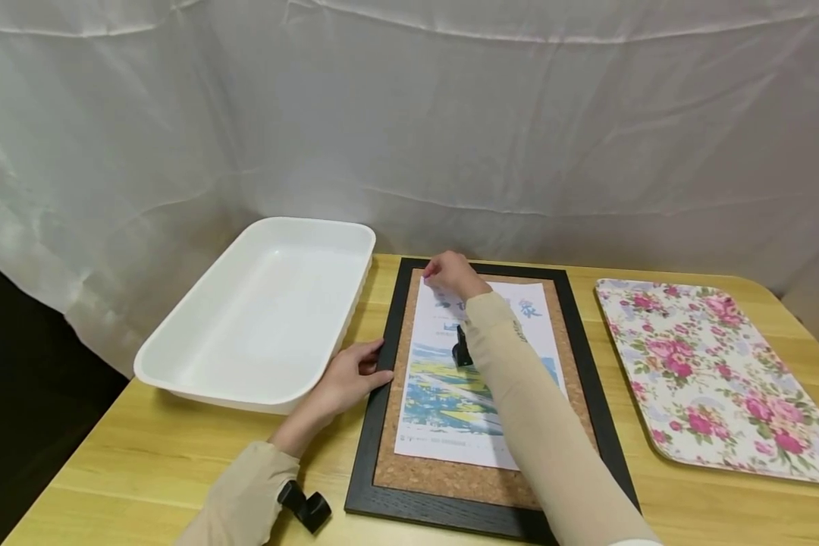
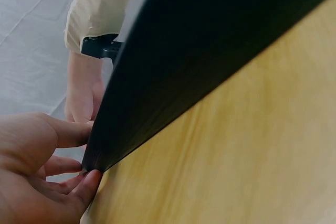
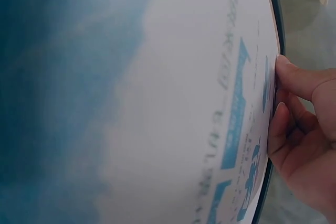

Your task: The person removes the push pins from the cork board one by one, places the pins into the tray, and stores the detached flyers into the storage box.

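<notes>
A cork board (image 1: 450, 481) in a black frame lies on the table, with a printed paper poster (image 1: 426, 413) on its cork. My left hand (image 1: 344, 379) holds the frame's left side, thumb on top; in the left wrist view its fingers (image 2: 68, 167) curl at the black edge. Over the poster's upper left corner is my right hand (image 1: 456, 274), its fingertips meeting there. In the right wrist view the right thumb (image 3: 296, 78) touches the sheet's edge and the other fingers curl beneath it. Whether a small item sits between those fingertips is hidden.
A deep white tray (image 1: 255, 390) stands left of the board, close to my left hand. To the right lies a flat floral tray (image 1: 706, 371). The wooden table (image 1: 143, 447) meets a pale hanging cloth (image 1: 450, 136) at the back.
</notes>
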`<state>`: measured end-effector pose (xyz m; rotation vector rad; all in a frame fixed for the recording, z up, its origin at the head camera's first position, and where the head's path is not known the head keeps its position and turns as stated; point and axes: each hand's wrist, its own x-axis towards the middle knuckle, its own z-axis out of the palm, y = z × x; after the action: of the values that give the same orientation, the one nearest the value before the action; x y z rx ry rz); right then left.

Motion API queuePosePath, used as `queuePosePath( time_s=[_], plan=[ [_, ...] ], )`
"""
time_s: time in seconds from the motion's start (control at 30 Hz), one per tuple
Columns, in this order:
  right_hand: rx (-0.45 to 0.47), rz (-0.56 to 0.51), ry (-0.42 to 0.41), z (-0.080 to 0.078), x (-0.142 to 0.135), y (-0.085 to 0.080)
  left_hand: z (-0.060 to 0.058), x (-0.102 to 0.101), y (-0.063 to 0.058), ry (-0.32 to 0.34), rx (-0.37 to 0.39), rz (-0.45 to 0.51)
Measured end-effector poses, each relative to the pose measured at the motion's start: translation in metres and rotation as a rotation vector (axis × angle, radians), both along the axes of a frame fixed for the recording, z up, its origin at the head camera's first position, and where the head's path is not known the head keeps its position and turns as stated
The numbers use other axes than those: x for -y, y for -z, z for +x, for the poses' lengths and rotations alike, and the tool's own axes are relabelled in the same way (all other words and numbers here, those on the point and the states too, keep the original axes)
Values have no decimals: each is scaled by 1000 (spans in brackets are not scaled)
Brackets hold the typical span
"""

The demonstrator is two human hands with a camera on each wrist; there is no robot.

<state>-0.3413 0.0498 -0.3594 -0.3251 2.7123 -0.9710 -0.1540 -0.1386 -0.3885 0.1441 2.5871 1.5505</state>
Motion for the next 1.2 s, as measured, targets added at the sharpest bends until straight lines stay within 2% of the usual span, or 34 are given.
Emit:
queuePosePath(
  time_s=[0.23, 0.4, 0.7, 1.2],
  plan=[
    [-53, 59, -26, -1, 2, 0, 0, 0, -1, 1, -4, 5],
    [-50, 69, -42, 0, 3, 1, 2, 1, 0, 7, -3, 12],
    [-52, -6, -84, -3, -1, 5, 2, 1, 0, -4, 7, 26],
    [3, -100, -36, 2, -16, -1, 2, -2, 1, 16, -9, 27]
  ],
)
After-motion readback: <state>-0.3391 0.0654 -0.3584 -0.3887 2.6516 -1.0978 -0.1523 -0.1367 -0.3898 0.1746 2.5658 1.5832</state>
